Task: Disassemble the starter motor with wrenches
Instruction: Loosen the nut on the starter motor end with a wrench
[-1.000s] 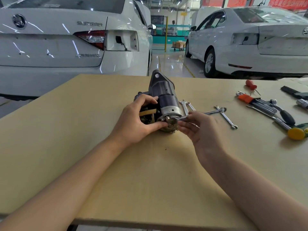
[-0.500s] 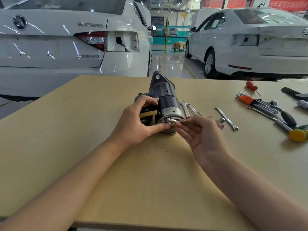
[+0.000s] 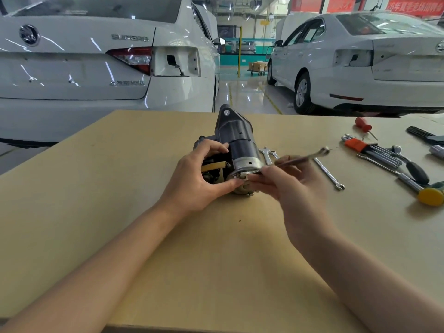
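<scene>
The starter motor (image 3: 241, 146), black with a silver end cap facing me, lies on the tan table (image 3: 120, 188). My left hand (image 3: 199, 179) grips its left side, thumb against the end cap and fingers over the top. My right hand (image 3: 290, 183) holds a thin silver wrench (image 3: 301, 158). The wrench's near end sits at the end cap's upper rim; its far end points up and to the right. My fingers hide the fastener there.
Other wrenches (image 3: 329, 173) lie just right of the motor. Farther right are a hex-key set in an orange holder (image 3: 370, 149), a red screwdriver (image 3: 364, 126) and a yellow-headed hammer (image 3: 430, 195). Two white cars stand beyond the table's far edge.
The wrench's far end has swung upward and to the right, from nearly level to raised. My right hand rose with it. My left hand and the motor have stayed put.
</scene>
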{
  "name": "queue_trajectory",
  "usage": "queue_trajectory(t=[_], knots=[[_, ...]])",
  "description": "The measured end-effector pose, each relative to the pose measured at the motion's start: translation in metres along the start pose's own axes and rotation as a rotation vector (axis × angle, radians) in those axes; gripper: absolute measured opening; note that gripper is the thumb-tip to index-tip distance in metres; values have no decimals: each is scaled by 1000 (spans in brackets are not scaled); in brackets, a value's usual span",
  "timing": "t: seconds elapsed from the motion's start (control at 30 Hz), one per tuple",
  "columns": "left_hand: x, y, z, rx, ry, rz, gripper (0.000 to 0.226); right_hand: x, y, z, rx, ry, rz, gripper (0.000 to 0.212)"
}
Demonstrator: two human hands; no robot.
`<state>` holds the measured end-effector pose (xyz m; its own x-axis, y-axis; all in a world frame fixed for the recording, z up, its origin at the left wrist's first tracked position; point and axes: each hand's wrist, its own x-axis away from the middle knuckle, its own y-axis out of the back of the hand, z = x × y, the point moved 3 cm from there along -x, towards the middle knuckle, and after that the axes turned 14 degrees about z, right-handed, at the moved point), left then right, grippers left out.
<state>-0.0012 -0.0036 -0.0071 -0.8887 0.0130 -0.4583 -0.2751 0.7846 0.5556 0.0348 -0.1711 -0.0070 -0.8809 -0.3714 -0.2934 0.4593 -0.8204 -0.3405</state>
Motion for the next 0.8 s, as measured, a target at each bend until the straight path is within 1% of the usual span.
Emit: queue_trajectory(t=[0.07,0.13,0.23,0.3,0.37,0.43,0.47,0.53,0.63,0.7,0.8], knots=[[0,0,0,4,10,3,50,1,-7,8,345,204,50,22],[1,0,0,10,14,5,48,2,-17,10,631,340,119,24],[1,1,-1,28,7,24,50,6,-30,5,954,475,275,18],[0,2,-3,44,-2,47,49,10,-32,2,1146,554,343,16],[-1,2,-4,34,-4,59,46,13,-33,0,1240,572,392,17],[-1,2,-4,29,-10,64,47,14,-32,1,1208,575,407,14],[-1,1,-4,34,-7,61,47,14,-32,3,1155,574,382,11],[0,1,-2,41,9,40,49,14,-29,7,964,531,292,5],[-1,0,0,34,13,37,59,8,-20,8,517,317,154,12],[-1,0,1,9,12,42,57,3,-10,7,253,149,60,12],[-2,1,4,-24,-2,40,54,-2,3,0,-50,-110,-63,6]])
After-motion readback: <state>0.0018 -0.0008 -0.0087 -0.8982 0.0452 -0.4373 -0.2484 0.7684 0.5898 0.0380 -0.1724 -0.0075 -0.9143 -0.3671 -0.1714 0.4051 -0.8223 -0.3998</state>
